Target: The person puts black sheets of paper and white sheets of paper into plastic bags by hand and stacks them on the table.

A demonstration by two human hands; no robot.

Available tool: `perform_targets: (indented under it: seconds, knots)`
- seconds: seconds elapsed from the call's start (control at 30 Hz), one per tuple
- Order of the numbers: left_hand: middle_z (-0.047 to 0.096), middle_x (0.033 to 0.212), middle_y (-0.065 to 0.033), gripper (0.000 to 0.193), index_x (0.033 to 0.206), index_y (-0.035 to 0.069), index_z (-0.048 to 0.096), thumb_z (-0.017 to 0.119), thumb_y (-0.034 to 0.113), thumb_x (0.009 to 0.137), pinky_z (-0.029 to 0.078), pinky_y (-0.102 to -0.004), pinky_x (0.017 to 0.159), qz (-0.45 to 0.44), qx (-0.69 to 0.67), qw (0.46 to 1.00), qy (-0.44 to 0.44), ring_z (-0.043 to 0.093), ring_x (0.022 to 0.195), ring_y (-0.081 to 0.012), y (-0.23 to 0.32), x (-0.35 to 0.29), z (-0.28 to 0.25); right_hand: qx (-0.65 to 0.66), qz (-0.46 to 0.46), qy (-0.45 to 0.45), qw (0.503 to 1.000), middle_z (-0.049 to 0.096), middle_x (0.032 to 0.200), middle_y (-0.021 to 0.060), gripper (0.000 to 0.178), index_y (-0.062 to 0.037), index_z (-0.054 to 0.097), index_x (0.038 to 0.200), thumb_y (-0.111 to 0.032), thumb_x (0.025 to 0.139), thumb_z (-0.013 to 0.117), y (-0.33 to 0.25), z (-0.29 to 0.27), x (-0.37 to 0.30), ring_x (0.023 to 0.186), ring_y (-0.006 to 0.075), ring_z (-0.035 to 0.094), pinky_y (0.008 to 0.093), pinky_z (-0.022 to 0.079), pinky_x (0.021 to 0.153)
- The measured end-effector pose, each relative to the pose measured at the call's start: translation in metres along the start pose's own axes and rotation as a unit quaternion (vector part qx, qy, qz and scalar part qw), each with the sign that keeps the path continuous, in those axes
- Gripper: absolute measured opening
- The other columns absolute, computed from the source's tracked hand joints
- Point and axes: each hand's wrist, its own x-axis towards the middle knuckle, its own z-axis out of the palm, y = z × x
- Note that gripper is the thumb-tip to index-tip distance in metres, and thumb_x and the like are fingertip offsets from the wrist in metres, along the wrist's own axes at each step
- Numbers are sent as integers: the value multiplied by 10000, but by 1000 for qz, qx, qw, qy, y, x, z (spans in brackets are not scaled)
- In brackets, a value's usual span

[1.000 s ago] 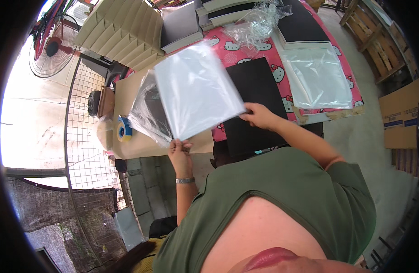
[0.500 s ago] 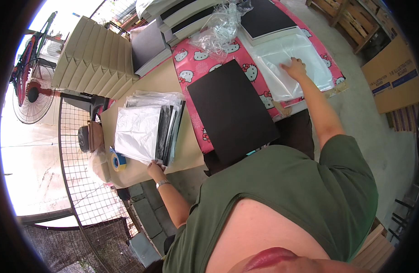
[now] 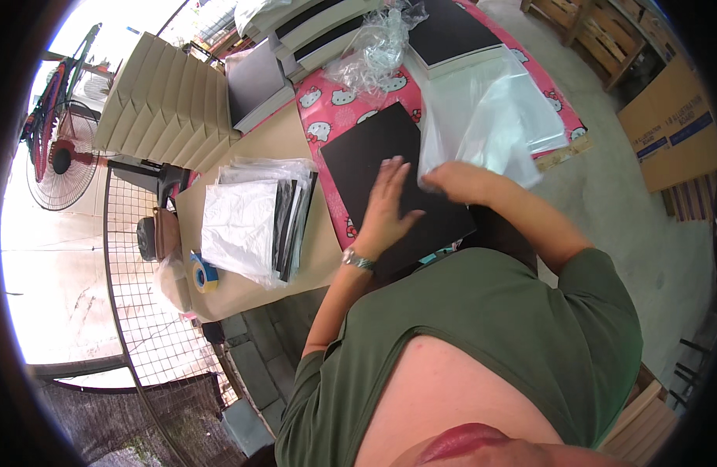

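Observation:
A black board (image 3: 369, 152) lies on the pink cartoon-print cloth (image 3: 319, 105) in front of me. My left hand (image 3: 386, 208) is over it with fingers spread, holding nothing. My right hand (image 3: 456, 183) is closed on the edge of a clear plastic bag (image 3: 483, 128), near the board's right side. The bag is lifted and stretches back over a pile of clear plastic sleeves (image 3: 541, 113). To the left, black and white sheets in clear plastic form a stack (image 3: 238, 229) on the brown table covering (image 3: 323, 268).
A blue and yellow tape roll (image 3: 204, 276) lies by the table's left edge. Tall wrapped bundles (image 3: 168, 101) stand at the back left. Crumpled clear plastic (image 3: 374, 58) and a black-topped stack (image 3: 456, 31) lie at the back. A cardboard box (image 3: 674, 128) is at the right.
My left hand has left the wrapped stack and moved right over the black board. My right hand has pulled a plastic bag from the pile leftward, toward the board.

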Motion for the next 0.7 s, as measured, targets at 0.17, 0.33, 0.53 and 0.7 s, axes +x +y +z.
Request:
perform_targets:
  seconds: [0.17, 0.33, 0.53, 0.7]
  knots:
    - [638, 928, -91, 334, 1058, -26, 559, 667, 32, 748, 468, -269, 748, -212, -397, 893, -24, 602, 850, -161, 9, 18, 7, 231, -23, 225, 946, 586, 744, 89, 173, -36, 567, 1002, -108, 844, 564, -44, -66, -12, 710, 169, 566, 319, 455, 671]
    - [641, 893, -57, 197, 1007, -48, 575, 582, 3, 817, 468, -221, 684, -234, -425, 862, 148, 592, 750, -89, 15, 28, -8, 403, 56, 321, 855, 597, 831, 24, 145, 2, 597, 947, -62, 817, 603, -54, -57, -3, 751, 95, 539, 251, 449, 722]
    - [641, 920, -69, 200, 975, -15, 593, 540, -44, 784, 475, -261, 748, -282, -501, 807, 136, 602, 827, -123, -2, 13, -27, 532, 59, 259, 804, 596, 745, 10, 116, -12, 625, 842, -115, 798, 653, -55, -52, 27, 708, 64, 519, 213, 426, 660]
    - [631, 957, -100, 177, 958, 24, 588, 517, -28, 805, 493, -323, 796, -228, -654, 679, 244, 611, 857, -192, -4, 21, -43, 449, 2, 353, 821, 576, 662, -3, 108, -17, 620, 803, -123, 805, 645, -59, -50, 42, 626, 48, 484, 253, 405, 570]
